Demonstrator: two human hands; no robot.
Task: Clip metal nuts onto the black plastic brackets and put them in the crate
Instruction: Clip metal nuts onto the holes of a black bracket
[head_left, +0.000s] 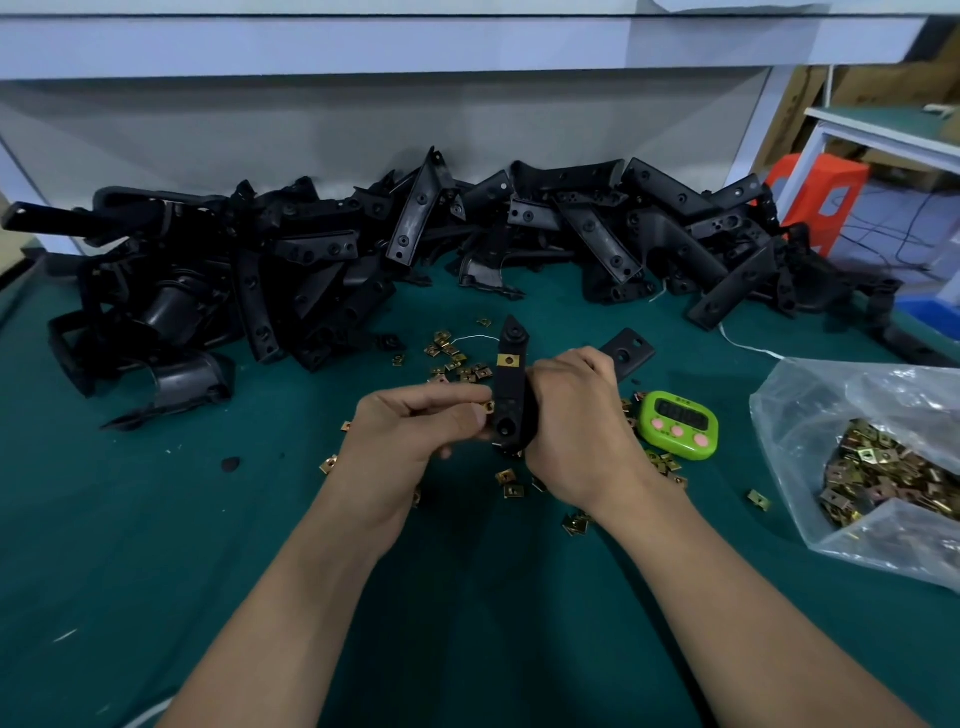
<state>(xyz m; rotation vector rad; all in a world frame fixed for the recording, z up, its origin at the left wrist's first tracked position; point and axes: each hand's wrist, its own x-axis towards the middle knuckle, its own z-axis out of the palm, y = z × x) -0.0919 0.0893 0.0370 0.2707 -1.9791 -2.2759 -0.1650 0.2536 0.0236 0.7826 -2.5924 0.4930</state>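
My right hand (574, 415) grips a black plastic bracket (510, 387) and holds it upright above the green table. One brass-coloured metal nut (508, 359) sits clipped on its upper part. My left hand (415, 426) pinches a second metal nut (489, 407) against the bracket's left edge, near its lower hole. Loose metal nuts (457, 358) lie scattered on the mat around both hands. A long heap of black brackets (363, 244) runs across the back of the table. No crate is in view.
A clear plastic bag (852, 405) full of metal nuts lies open at the right. A green digital timer (678, 418) sits just right of my right hand. An orange stool (826, 192) and cables stand beyond the table's right end. A white shelf overhangs the back.
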